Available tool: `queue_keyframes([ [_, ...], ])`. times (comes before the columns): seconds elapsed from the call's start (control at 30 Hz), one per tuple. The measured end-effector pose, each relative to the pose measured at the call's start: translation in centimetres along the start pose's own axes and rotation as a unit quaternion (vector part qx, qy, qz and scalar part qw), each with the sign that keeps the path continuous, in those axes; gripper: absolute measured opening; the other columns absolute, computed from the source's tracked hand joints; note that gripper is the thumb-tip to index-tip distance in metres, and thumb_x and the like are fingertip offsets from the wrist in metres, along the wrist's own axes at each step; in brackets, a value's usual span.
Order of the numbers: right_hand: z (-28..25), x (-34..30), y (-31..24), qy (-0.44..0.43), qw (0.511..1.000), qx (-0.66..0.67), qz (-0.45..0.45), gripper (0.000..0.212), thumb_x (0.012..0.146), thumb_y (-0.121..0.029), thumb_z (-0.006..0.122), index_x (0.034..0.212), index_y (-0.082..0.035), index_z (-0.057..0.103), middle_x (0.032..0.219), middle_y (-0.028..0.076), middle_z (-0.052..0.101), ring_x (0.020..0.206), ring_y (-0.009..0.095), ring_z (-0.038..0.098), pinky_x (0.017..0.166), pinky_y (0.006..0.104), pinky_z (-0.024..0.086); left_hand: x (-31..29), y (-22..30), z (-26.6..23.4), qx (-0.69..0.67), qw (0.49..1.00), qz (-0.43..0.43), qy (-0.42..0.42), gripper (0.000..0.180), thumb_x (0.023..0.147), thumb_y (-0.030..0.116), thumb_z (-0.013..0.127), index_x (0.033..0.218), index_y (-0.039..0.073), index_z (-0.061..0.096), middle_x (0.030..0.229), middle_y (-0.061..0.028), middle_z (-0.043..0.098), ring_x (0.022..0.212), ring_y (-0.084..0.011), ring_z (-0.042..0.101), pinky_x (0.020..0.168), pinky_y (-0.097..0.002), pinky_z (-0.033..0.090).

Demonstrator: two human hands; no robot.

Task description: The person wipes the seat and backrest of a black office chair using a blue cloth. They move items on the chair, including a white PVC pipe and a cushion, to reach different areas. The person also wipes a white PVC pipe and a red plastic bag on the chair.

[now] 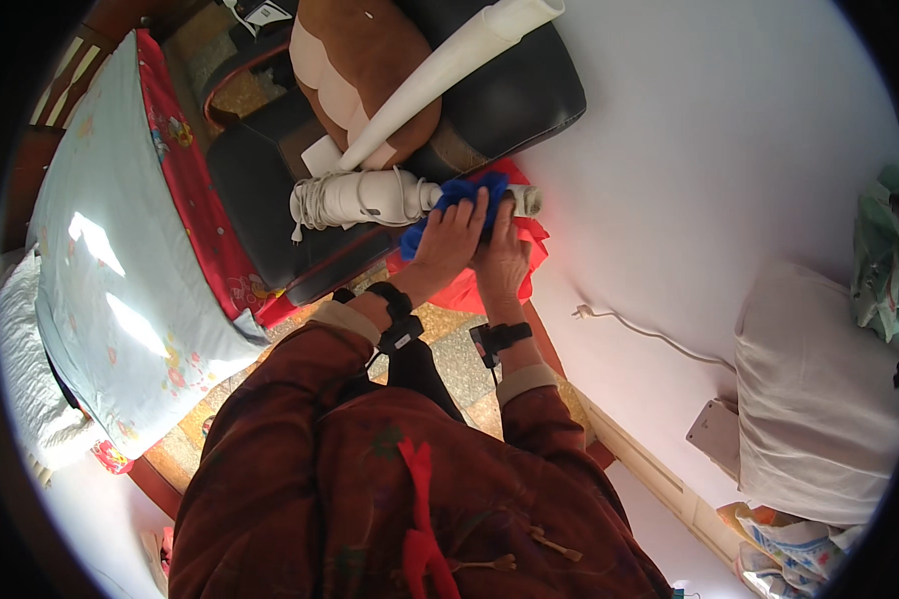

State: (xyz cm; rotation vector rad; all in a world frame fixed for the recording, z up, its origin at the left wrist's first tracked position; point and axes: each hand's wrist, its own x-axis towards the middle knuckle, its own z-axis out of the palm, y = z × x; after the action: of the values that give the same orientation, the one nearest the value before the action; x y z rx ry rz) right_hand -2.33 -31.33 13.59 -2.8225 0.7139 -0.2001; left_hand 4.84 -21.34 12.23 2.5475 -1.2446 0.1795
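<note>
A white handheld vacuum cleaner (365,198), as it looks, lies on its side on the black seat of a chair (245,195). Its pale cord (313,203) is wound around the left end. A blue cloth (415,240) wraps the narrow neck at the right. My left hand (449,238) grips that cloth with bent fingers. Close beside it, my right hand (503,258) closes around the part by the greyish end piece (525,201); its fingertips are partly hidden. Red fabric (532,250) lies under the right end.
A long white tube (440,85) leans across a brown cushion (365,60) behind the vacuum cleaner. A bed with a pale blue sheet (100,210) stands at left. On the right are a white wall (689,130), a plugged cable (659,337), a phone (715,436) and a pillow (819,399).
</note>
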Motion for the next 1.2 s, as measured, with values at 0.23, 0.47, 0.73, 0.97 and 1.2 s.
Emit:
queue_keyframes([
  [0.23, 0.5, -1.2, 0.8, -0.028, 0.998, -0.024, -0.054, 0.088, 0.081, -0.018, 0.074, 0.157, -0.011, 0.03, 0.112, 0.011, 0.067, 0.093, 0.029, 0.066, 0.083, 0.0448, 0.048, -1.3, 1.1, 1.2, 0.008, 0.999, -0.008, -0.033, 0.072, 0.085, 0.018, 0.06, 0.15, -0.005, 0.038, 0.103, -0.0107, 0.053, 0.09, -0.0233, 0.057, 0.078, -0.0373, 0.044],
  [0.47, 0.1, -0.2, 0.2, -0.005, 1.0, 0.02, -0.021, 0.083, 0.082, -0.014, 0.071, 0.155, -0.006, 0.032, 0.109, 0.014, 0.067, 0.089, 0.028, 0.067, 0.08, 0.0418, 0.048, -2.1, 0.4, 1.0, -0.101, 0.99, -0.083, -0.056, 0.079, 0.086, 0.016, 0.061, 0.153, -0.009, 0.028, 0.109, -0.0133, 0.054, 0.097, -0.0286, 0.059, 0.083, -0.0408, 0.045],
  [0.73, 1.0, -1.1, -2.6, -0.164, 0.986, 0.022, -0.02, 0.09, 0.082, -0.01, 0.068, 0.16, -0.016, 0.023, 0.11, 0.02, 0.067, 0.095, 0.037, 0.068, 0.087, 0.0528, 0.048, -6.8, -4.1, 0.4, -0.211, 0.967, -0.055, -0.129, 0.08, 0.082, 0.016, 0.067, 0.153, 0.001, 0.033, 0.116, -0.019, 0.055, 0.099, -0.037, 0.063, 0.08, -0.0467, 0.051],
  [0.97, 0.6, 1.8, -5.7, -0.235, 0.972, 0.01, -0.017, 0.081, 0.082, -0.012, 0.067, 0.156, -0.012, 0.033, 0.11, 0.02, 0.07, 0.088, 0.04, 0.07, 0.08, 0.0495, 0.052, -10.3, -8.6, -1.6, -0.28, 0.895, -0.347, -0.005, 0.068, 0.088, 0.014, 0.063, 0.15, 0.004, 0.038, 0.123, -0.023, 0.053, 0.102, -0.0448, 0.061, 0.084, -0.0501, 0.052],
  [1.2, 1.4, 1.7, -10.7, -0.144, 0.961, 0.216, -0.092, 0.061, 0.087, -0.015, 0.065, 0.145, -0.008, 0.048, 0.121, 0.025, 0.062, 0.1, 0.043, 0.065, 0.083, 0.0514, 0.054, -8.7, -13.7, 1.3, -0.185, 0.884, -0.426, 0.043, 0.061, 0.091, 0.013, 0.06, 0.148, 0.007, 0.038, 0.121, -0.0208, 0.052, 0.104, -0.0435, 0.06, 0.084, -0.0536, 0.049],
])
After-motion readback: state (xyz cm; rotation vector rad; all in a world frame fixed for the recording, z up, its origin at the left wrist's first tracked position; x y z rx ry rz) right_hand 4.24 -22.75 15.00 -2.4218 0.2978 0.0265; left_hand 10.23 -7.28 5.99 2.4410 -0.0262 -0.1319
